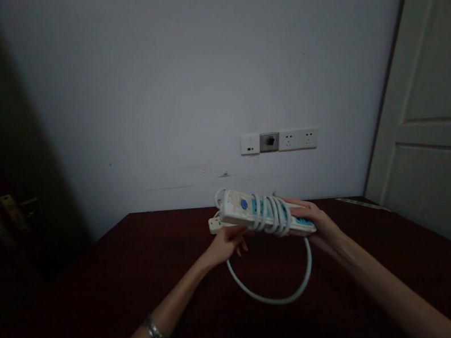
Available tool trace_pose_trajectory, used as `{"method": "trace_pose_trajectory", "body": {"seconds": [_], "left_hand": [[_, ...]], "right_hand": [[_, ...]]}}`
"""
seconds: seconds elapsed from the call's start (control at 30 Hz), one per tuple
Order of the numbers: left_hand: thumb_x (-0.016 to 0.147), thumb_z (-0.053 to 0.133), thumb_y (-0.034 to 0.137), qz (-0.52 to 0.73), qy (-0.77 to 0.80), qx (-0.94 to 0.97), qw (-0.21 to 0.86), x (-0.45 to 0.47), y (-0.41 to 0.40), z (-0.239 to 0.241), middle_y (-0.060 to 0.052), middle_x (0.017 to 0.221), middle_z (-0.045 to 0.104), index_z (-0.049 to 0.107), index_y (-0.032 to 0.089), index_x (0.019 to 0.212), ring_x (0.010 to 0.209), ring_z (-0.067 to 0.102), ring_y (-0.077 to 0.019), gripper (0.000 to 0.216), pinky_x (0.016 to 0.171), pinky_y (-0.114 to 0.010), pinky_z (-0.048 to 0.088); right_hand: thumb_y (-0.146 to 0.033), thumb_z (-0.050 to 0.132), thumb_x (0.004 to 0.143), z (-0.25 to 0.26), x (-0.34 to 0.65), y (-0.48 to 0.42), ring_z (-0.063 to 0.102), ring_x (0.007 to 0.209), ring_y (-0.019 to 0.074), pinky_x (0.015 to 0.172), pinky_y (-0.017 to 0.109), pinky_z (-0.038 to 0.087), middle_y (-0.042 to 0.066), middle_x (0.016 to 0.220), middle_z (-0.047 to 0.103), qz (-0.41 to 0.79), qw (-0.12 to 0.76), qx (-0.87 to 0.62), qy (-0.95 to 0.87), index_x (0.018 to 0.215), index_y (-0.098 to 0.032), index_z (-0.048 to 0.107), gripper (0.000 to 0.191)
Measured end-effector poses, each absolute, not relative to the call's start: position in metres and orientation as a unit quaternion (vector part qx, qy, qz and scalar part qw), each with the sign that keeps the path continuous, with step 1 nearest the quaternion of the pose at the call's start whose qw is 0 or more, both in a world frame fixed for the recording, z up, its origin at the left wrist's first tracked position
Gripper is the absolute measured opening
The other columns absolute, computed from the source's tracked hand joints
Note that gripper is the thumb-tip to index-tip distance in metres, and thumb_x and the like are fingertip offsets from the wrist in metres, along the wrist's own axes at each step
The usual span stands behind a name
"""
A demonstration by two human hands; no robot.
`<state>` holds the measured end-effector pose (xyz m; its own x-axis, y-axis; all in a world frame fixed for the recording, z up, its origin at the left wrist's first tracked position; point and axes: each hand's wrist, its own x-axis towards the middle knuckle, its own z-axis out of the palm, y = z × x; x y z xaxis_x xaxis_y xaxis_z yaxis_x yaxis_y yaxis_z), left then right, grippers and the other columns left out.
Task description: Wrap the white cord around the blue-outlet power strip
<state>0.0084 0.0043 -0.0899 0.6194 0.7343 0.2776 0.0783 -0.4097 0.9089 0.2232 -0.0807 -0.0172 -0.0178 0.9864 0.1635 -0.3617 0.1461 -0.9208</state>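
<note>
One white power strip, its cord wound around its middle in several turns, is held above the dark red table between two hands: the right hand has its grip closed on the near end, and the left hand closes under the far end. A single loose loop of cord hangs down below the strip between the hands. A second pale strip lies on the table just behind, and a row of wall sockets sits above.

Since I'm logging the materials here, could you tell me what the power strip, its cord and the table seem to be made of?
Power strip: seemingly hard white plastic, smooth and matte. Cord: white, flexible, likely rubbery sheathing, since it loops freely. Table: dark reddish, probably wood; too dim for grain.
</note>
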Motion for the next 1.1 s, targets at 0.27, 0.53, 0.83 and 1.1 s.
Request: {"method": "trace_pose_trajectory", "body": {"seconds": [0.27, 0.53, 0.83, 1.1], "left_hand": [[0.082, 0.047, 0.014, 0.287, 0.208, 0.79, 0.5, 0.033, -0.036, -0.093, -0.01, 0.097, 0.067, 0.057, 0.018, 0.12, 0.077, 0.06, -0.0138, 0.04, 0.067, -0.027, 0.046], [0.057, 0.07, 0.01, 0.283, 0.18, 0.719, 0.608, 0.004, -0.01, -0.065, -0.009, 0.119, 0.059, 0.057, 0.019, 0.115, 0.111, 0.052, -0.0223, 0.06, 0.098, -0.039, 0.034], [0.074, 0.054, 0.051, 0.357, 0.277, 0.708, 0.543, -0.05, -0.011, 0.006, -0.013, 0.1, 0.065, 0.06, 0.013, 0.11, 0.087, 0.06, -0.0238, 0.053, 0.072, -0.033, 0.045], [0.057, 0.075, 0.036, 0.323, 0.347, 0.772, 0.423, -0.044, -0.019, 0.003, -0.007, 0.083, 0.066, 0.066, 0.011, 0.097, 0.068, 0.057, -0.0153, 0.048, 0.058, -0.024, 0.042]], "right_hand": [[-0.028, 0.078, 0.053, -0.013, 0.206, -0.09, 0.064, 0.065, 0.017, 0.058, 0.025, 0.051, 0.006, 0.086, 0.071, 0.495, 0.659, -0.377, -0.423, 0.096, -0.014, 0.069, 0.046], [-0.033, 0.077, 0.054, -0.007, 0.218, -0.088, 0.064, 0.084, 0.0227, 0.073, 0.029, 0.049, 0.008, 0.094, 0.069, 0.393, 0.602, -0.462, -0.519, 0.111, -0.012, 0.064, 0.062], [-0.037, 0.076, 0.054, -0.01, 0.208, -0.09, 0.059, 0.068, 0.0166, 0.063, 0.027, 0.046, 0.004, 0.082, 0.066, 0.363, 0.527, -0.495, -0.588, 0.118, -0.013, 0.06, 0.07], [-0.041, 0.068, 0.066, -0.003, 0.208, -0.091, 0.061, 0.093, 0.0232, 0.079, 0.032, 0.05, 0.008, 0.098, 0.068, 0.386, 0.557, -0.477, -0.559, 0.117, -0.016, 0.06, 0.058]]}}
